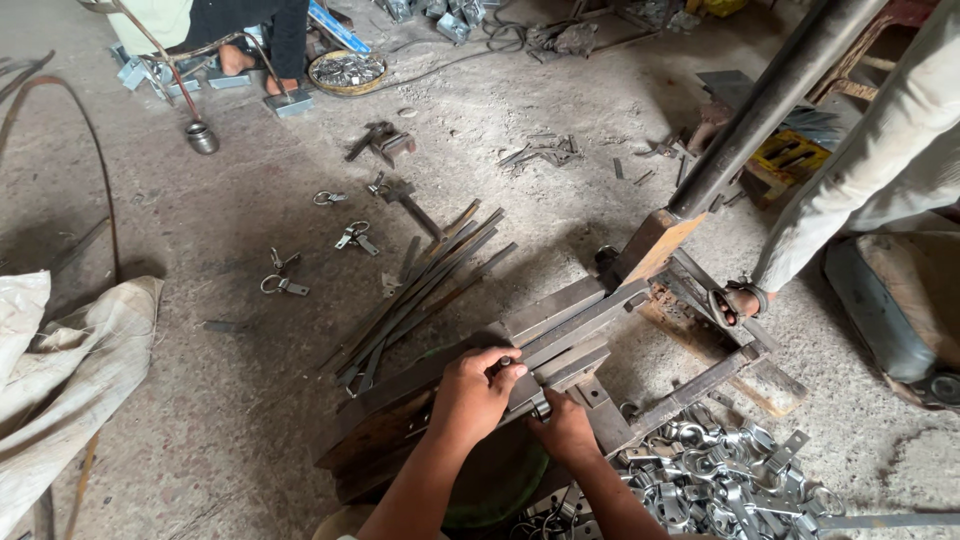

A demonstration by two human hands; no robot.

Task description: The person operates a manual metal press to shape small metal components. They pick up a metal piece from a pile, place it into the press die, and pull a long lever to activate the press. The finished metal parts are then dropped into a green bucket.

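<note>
Fingers of the left hand (472,388) are curled over a flat metal strip (560,335) on the press bed (590,400), while the right hand (565,428) pinches a small clamp piece (541,404) at its near edge. Looks like the lining-up step; next it'd need the piece seated square.

Hands at the press: two, left hand (472,388) and right hand (564,428). Loose ring clasps (285,286) on floor: about five. Shallow basket (346,72): one.

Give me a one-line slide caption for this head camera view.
Left hand and right hand press a small metal piece on a floor-mounted press, finished clamps piled alongside.
</note>
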